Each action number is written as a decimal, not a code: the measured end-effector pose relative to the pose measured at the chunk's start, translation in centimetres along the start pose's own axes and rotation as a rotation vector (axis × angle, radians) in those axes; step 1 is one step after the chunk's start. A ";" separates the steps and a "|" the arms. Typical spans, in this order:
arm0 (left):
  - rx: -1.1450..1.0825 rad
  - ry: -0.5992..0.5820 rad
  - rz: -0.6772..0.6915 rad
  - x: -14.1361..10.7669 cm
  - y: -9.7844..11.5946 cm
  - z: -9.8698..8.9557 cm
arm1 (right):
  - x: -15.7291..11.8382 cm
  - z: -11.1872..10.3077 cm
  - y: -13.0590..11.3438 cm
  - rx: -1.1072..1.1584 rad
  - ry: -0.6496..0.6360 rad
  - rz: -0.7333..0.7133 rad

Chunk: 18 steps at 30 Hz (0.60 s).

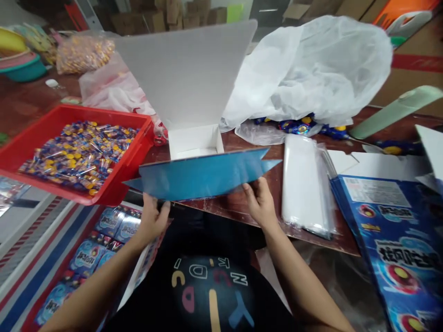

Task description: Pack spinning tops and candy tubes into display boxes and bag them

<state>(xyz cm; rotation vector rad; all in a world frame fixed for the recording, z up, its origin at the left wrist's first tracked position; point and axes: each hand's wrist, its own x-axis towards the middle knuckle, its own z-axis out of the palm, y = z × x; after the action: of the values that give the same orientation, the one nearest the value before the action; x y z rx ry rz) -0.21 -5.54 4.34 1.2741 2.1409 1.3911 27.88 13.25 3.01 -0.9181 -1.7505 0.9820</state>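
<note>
Both my hands grip the blue cardboard flap (202, 177) at frame centre. Left hand (152, 219) pinches its lower left edge, thumb on top, fingers curled under. Right hand (259, 200) clamps the lower right edge, fingers spread flat behind. Flap's long axis runs left-right, pointed tips toward the right. White box panel (187, 69) stands upright behind it. Red tray (27, 143) of candies sits left; white plastic bag (321, 64) upper right.
</note>
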 end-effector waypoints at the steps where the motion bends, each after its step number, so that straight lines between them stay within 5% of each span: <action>1: -0.067 0.083 -0.035 -0.3 0.5 1.4 | 0.2 0.7 0.1 0.030 0.049 0.010; 3: -0.196 0.170 -0.084 0.2 1.1 3.7 | 1.0 2.0 0.5 0.142 0.063 0.049; 5: -0.314 0.036 -0.122 1.7 0.7 5.1 | 2.2 2.8 1.1 0.288 -0.084 0.151; 8: -0.398 -0.193 -0.210 4.9 -0.7 5.9 | 4.8 3.5 1.8 0.412 -0.329 0.328; 13: -0.367 -0.197 -0.285 9.5 -0.1 6.2 | 8.5 4.5 1.6 0.386 -0.403 0.487; 15: -0.252 -0.111 -0.118 11.2 1.5 5.8 | 9.2 4.7 1.5 0.349 -0.417 0.527; 18: 0.044 0.039 0.328 14.8 4.1 5.1 | 9.6 4.5 1.6 0.282 -0.473 0.538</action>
<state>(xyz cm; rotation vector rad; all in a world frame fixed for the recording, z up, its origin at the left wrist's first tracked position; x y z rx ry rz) -3.28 9.83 8.49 1.6888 2.0654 1.5076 20.87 21.37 3.57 -1.0519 -1.6992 1.8705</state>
